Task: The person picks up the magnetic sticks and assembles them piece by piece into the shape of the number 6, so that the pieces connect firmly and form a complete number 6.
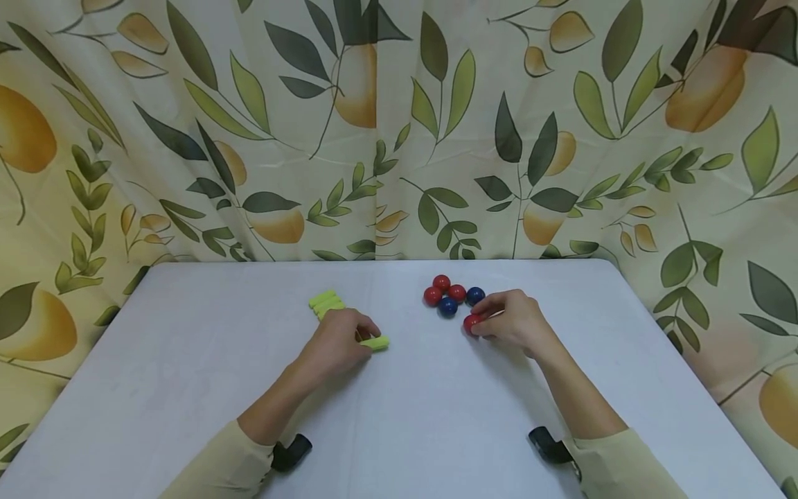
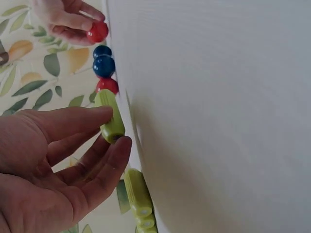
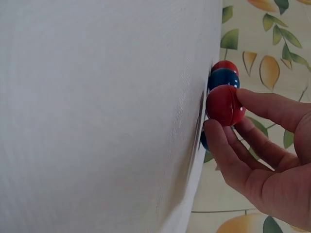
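The left hand (image 1: 339, 343) pinches a yellow-green ribbed piece (image 1: 376, 343) between thumb and fingers; in the left wrist view the same piece (image 2: 111, 116) is held by its sides. Beyond that hand lie several like pieces (image 1: 325, 302) side by side, partly hidden by it. The right hand (image 1: 514, 322) has its thumb and fingers around a red ball (image 1: 472, 324), nearest of the ball group. In the right wrist view this red ball (image 3: 225, 105) shows a seam line. Just beyond it are a blue ball (image 1: 447, 307), another blue ball (image 1: 476, 296) and several red balls (image 1: 441, 283).
A white-covered table (image 1: 399, 430) carries everything. Behind it hangs a curtain (image 1: 399, 173) printed with leaves and fruit. Dark wrist devices sit at the left cuff (image 1: 291, 453) and the right cuff (image 1: 550, 445).
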Demonstrator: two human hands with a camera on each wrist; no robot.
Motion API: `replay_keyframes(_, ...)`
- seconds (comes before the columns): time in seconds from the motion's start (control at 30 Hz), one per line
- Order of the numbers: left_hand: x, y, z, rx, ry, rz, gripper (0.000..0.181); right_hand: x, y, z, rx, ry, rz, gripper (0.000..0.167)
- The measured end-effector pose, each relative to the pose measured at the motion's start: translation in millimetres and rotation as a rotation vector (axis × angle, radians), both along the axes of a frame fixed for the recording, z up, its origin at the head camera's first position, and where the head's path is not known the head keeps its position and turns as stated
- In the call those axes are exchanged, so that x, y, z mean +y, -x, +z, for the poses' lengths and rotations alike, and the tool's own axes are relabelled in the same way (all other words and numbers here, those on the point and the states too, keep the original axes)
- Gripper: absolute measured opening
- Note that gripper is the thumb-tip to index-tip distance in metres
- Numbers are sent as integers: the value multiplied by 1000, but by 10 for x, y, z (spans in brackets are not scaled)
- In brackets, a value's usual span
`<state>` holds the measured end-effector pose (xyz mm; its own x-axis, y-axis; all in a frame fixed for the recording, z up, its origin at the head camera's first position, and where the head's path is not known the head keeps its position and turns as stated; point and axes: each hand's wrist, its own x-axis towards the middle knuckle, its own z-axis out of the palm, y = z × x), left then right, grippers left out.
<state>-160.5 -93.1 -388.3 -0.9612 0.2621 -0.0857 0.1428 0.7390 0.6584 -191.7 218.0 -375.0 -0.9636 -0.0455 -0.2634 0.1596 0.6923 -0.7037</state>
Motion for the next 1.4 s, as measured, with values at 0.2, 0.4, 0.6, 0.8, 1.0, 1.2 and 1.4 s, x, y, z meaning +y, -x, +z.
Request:
replay_keyframes(0.2,78,9,24,-29,22,-20,22,-36,-59,19,-20,23,11,31)
replay_keyframes(0.4,184,24,19,-45,31,-45,24,-93,-137,20,-5,43,30,32)
replay_keyframes(0.6,285,26,30,-75,33,-60,25,-169,-192,19,15,49,65,32)
replay_keyframes(0.8,346,19,45,-86,35,-75,26,-256,-228,19,26,50,100,33)
replay_keyframes(1.0,384,16,46,-82,31,-89,26,-316,-261,5,32,62,137,29)
replay_keyframes(1.2,412,29,45,-63,41,-122,25,-335,-286,7,41,74,169,29)
replay_keyframes(1.4,432,40,27,-47,45,-157,25,-353,-302,8,37,82,200,26)
